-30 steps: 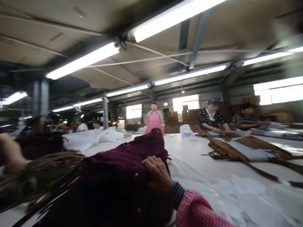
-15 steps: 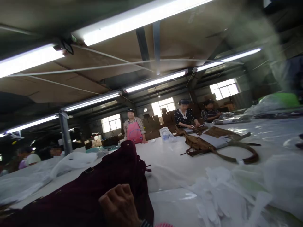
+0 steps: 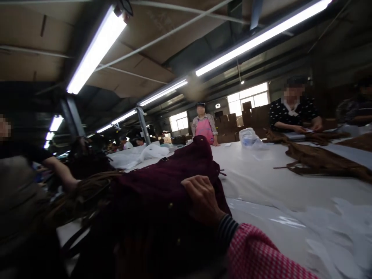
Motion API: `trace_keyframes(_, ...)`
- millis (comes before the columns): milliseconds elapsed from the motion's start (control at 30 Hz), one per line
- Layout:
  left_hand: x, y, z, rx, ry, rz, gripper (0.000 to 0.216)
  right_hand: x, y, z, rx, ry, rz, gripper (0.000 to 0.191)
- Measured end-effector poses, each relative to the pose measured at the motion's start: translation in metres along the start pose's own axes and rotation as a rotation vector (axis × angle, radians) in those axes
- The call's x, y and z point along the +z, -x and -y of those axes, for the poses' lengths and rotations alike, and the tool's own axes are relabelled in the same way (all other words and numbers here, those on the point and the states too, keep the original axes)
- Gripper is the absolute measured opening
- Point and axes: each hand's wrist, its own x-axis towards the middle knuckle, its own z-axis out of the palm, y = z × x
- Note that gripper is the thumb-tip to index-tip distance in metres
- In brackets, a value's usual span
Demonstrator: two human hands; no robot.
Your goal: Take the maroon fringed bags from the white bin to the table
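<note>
Maroon garment [image 3: 174, 182] lies heaped on the white table [image 3: 255, 178], its far end toward a person in a pink apron [image 3: 205, 130]. My right hand [image 3: 203, 199] rests on top, grip curled into the cloth; my left hand is out of view. Brown straps [image 3: 87, 190] lie just beside it.

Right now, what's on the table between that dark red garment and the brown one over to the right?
In the head view, only bare white table lies between the dark red garment and the brown garment. A clear plastic bag sits farther back.
</note>
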Motion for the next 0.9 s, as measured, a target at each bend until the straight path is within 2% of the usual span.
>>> trace_keyframes(100, 0.033, -0.007, -0.003, -0.004, -0.148, 0.038, 0.057, 0.001, -0.005, -0.029, 0.018, 0.001, 0.01, 0.046)
trace_keyframes(233, 0.063, -0.041, -0.018, 0.038, -0.334, 0.031, 0.063, 0.011, -0.012, -0.072, 0.067, 0.048, 0.028, 0.045)
trace_keyframes(367, 0.064, -0.055, -0.026, 0.01, -0.22, 0.043, 0.074, 0.021, -0.009, -0.095, 0.087, 0.098, 0.031, 0.04)
trace_keyframes(600, 0.05, -0.024, -0.044, -0.109, -0.004, 0.133, 0.084, 0.011, 0.015, -0.087, 0.053, 0.16, 0.086, 0.042)
trace_keyframes(700, 0.018, -0.012, -0.051, -0.157, 0.228, 0.169, 0.084, 0.008, 0.02, -0.087, 0.066, 0.163, 0.104, 0.037)
trace_keyframes(767, -0.022, 0.001, -0.052, -0.147, 0.427, 0.128, 0.069, 0.01, 0.023, -0.09, 0.067, 0.161, 0.097, 0.033)
trace_keyframes(800, -0.046, 0.01, -0.052, -0.125, 0.522, 0.06, 0.058, 0.012, 0.024, -0.092, 0.077, 0.164, 0.089, 0.034)
trace_keyframes(867, -0.099, 0.035, -0.052, -0.029, 0.622, -0.179, 0.039, 0.016, 0.027, -0.093, 0.118, 0.177, 0.076, 0.043)
trace_keyframes(900, -0.125, 0.049, -0.052, -0.019, 0.599, -0.225, 0.034, 0.017, 0.028, -0.093, 0.142, 0.185, 0.072, 0.051)
